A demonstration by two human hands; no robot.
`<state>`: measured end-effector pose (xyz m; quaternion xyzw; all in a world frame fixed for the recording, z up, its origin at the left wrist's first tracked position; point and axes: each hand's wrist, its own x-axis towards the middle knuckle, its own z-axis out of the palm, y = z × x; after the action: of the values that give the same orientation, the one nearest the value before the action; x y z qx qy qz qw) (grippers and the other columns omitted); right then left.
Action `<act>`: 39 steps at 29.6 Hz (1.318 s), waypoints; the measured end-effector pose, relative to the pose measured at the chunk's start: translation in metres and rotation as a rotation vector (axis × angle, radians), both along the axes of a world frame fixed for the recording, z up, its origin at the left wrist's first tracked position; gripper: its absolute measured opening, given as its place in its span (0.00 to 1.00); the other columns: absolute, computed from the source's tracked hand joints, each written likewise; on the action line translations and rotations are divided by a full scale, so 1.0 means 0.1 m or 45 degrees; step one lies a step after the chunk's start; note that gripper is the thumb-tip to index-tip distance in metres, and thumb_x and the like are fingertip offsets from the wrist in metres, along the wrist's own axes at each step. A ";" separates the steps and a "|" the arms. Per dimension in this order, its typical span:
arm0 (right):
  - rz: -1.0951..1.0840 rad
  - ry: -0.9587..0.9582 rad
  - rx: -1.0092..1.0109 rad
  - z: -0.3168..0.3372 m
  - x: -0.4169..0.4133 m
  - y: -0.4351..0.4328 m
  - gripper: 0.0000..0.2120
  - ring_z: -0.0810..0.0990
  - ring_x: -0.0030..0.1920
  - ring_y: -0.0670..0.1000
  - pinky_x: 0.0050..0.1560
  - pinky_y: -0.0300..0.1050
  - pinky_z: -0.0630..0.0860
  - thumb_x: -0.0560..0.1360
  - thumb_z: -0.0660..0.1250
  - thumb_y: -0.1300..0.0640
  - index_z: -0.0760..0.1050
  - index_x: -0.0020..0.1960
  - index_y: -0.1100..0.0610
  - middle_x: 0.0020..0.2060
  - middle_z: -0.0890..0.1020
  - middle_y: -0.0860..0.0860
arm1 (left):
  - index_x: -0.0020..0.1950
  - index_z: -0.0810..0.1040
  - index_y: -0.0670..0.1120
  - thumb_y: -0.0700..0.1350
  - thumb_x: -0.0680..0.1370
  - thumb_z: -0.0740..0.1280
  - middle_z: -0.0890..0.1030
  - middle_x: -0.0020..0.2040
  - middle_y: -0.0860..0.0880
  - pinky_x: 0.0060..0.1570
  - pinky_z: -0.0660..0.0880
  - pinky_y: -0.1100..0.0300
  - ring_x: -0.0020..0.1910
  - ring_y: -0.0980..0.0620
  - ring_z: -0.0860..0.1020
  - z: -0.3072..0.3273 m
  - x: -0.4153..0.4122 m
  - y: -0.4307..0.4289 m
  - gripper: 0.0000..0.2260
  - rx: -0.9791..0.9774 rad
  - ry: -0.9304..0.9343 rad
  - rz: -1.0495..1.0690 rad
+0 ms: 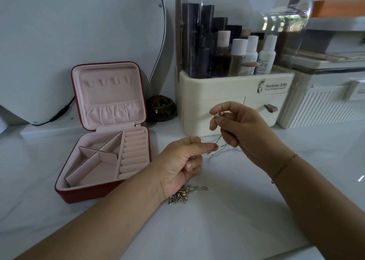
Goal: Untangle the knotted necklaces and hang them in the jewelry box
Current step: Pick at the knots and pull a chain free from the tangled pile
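Chain (224,145): your left grip (177,167) pinches it, your right grip (246,133) pinches its beads (219,114) above.
Line: up and right, between grips.
Jewelry box (83,192): open, nearer your left.

occlusion: left hand (181,161) hides part of the pile (183,195) from me | detail: I can't trace how the chain (221,145) strands cross, too fine | crop: organizer (227,94) lid and mirror (79,32) run off the top edge | text: I can't read the organizer's small print
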<state>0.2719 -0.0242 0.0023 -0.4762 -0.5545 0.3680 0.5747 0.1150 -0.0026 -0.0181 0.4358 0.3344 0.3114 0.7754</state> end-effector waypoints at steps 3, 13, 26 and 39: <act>0.023 0.076 0.033 0.02 0.00 -0.01 0.06 0.64 0.21 0.46 0.25 0.35 0.62 0.78 0.60 0.68 0.74 0.51 0.60 0.35 0.79 0.54 | 0.46 0.77 0.43 0.33 0.69 0.71 0.80 0.33 0.48 0.21 0.59 0.67 0.18 0.58 0.60 -0.02 -0.02 0.02 0.08 -0.015 0.050 0.018; 0.204 0.519 0.060 0.08 0.08 -0.01 0.06 0.73 0.32 0.50 0.31 0.36 0.73 0.72 0.61 0.63 0.73 0.48 0.56 0.33 0.77 0.52 | 0.40 0.84 0.43 0.44 0.64 0.73 0.72 0.29 0.49 0.21 0.61 0.68 0.20 0.57 0.63 -0.01 -0.06 0.01 0.07 0.094 0.117 -0.075; -0.003 0.208 -0.150 0.02 0.07 0.00 0.05 0.63 0.20 0.46 0.22 0.35 0.63 0.78 0.60 0.67 0.72 0.48 0.60 0.35 0.80 0.55 | 0.42 0.80 0.45 0.46 0.76 0.66 0.80 0.36 0.53 0.27 0.70 0.66 0.31 0.57 0.78 0.03 -0.06 0.04 0.07 0.159 -0.087 0.280; -0.203 0.193 -0.135 0.03 0.10 0.01 0.08 0.80 0.30 0.47 0.34 0.37 0.72 0.79 0.59 0.67 0.73 0.47 0.57 0.31 0.80 0.50 | 0.35 0.82 0.48 0.48 0.69 0.69 0.81 0.34 0.51 0.42 0.72 0.63 0.36 0.57 0.78 0.06 -0.10 0.07 0.06 0.101 -0.250 0.220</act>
<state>0.2816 -0.0231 0.0050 -0.5193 -0.4497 0.3850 0.6163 0.1048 0.0046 -0.0122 0.4030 0.2806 0.4310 0.7570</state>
